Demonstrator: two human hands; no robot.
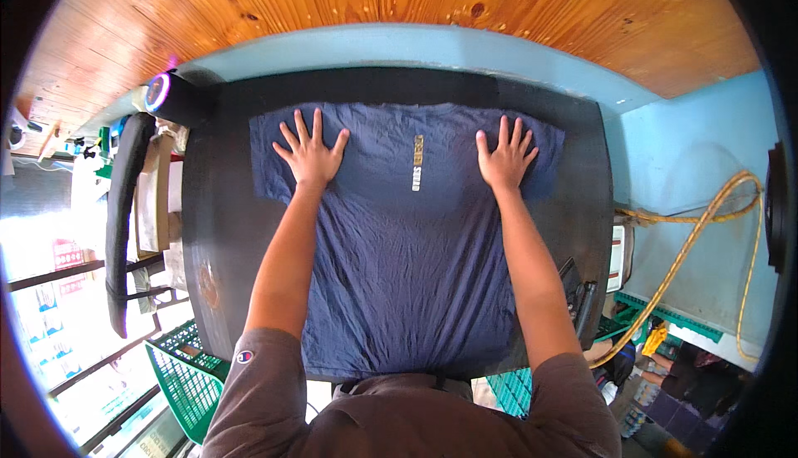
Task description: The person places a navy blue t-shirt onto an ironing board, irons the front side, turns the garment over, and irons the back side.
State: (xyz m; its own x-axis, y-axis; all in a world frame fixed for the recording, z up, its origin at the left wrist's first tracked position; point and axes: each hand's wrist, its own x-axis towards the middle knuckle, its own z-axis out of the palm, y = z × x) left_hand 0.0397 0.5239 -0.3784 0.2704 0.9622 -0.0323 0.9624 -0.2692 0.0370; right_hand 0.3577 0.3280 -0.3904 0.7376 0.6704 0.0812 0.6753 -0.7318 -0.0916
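A navy blue T-shirt (405,233) lies spread on a dark-covered table (230,258), its neckline at the far side and its hem close to my body. A small vertical strip of print runs down its upper middle. My left hand (310,154) rests flat with fingers spread on the shirt near the left sleeve. Near the right sleeve, my right hand (508,155) lies palm down, its fingers also spread. The upper part of the shirt looks fairly smooth, while creases run down its lower body.
A black cylindrical device with a lit ring (157,91) stands at the far left corner. Left of the table are a padded black board (126,208) and a green plastic basket (187,383). A yellow hose or cord (679,258) loops at right. Another person's legs show at lower right.
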